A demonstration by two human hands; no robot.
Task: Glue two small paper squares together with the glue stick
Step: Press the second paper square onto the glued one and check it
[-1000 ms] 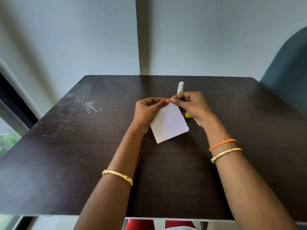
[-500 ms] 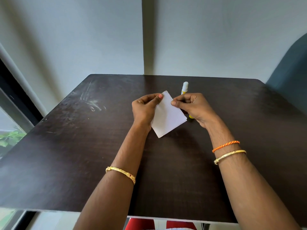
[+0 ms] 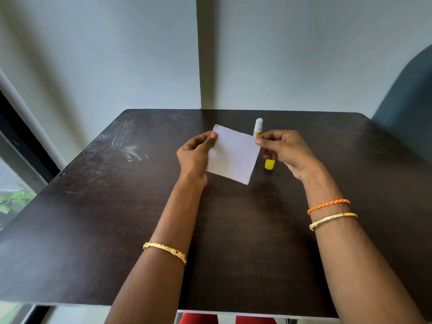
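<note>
- Paper square (image 3: 233, 154) held above table (image 3: 93, 218); left hand (image 3: 195, 154) pinches its left edge, right hand (image 3: 284, 150) its right corner.
- Glue stick (image 3: 258, 126) lies just behind the right hand, long axis near-to-far; right hand likely nearer.

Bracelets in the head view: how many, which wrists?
3. One gold bangle on the left wrist. On the right wrist, an orange braided band, and just below it toward the elbow a second gold bangle. None seem hidden; both forearms show fully.
</note>
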